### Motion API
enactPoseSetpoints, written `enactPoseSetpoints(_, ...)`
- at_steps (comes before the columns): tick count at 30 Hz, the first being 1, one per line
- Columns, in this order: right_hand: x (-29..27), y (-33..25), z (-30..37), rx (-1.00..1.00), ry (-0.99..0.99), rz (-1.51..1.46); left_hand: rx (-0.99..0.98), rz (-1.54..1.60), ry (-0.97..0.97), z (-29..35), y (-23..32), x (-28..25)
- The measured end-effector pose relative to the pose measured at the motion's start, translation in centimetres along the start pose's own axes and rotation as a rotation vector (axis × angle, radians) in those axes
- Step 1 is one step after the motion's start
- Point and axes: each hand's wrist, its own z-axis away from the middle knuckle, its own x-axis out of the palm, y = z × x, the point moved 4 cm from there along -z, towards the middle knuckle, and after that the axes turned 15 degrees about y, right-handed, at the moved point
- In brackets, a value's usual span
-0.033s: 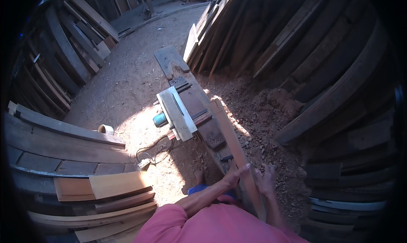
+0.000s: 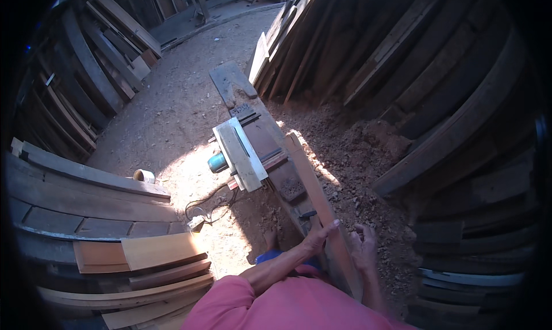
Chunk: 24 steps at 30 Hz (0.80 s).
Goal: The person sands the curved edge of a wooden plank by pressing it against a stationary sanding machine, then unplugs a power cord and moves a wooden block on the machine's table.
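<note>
While the left hand [image 2: 315, 238] rests against the plank [image 2: 319, 199] with its thumb on top, the right hand [image 2: 364, 246] sits beside the opposite side, fingers curled but apart; whether the left's hidden fingers clamp the wood, I cannot tell. The plank lies along the right edge of the table [image 2: 230, 79]. Only the right fingers have shifted slightly, so the work seems barely advanced.

Two hands [image 2: 315, 239] [image 2: 363, 250], one bench [image 2: 230, 79] (plus one tub [image 2: 146, 176]).
</note>
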Motion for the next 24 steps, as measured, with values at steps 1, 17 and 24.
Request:
enactPoseSetpoints(1, -1.3, -1.7, 1.8, 0.092, 0.098, -0.285, -0.008, -0.004, 0.005, -0.2, 0.0, 0.2)
enactPoseSetpoints(17, -4.2, -0.9, 1.1, -0.149, 0.578, -1.089, -0.241, 0.662, -0.332, 3.8, 3.6, 10.0)
enactPoseSetpoints(24, -6.5, -6.5, -5.0, 0.048, 0.587, -1.434, -0.060, -0.168, -1.143, 11.3, 11.3, 8.4)
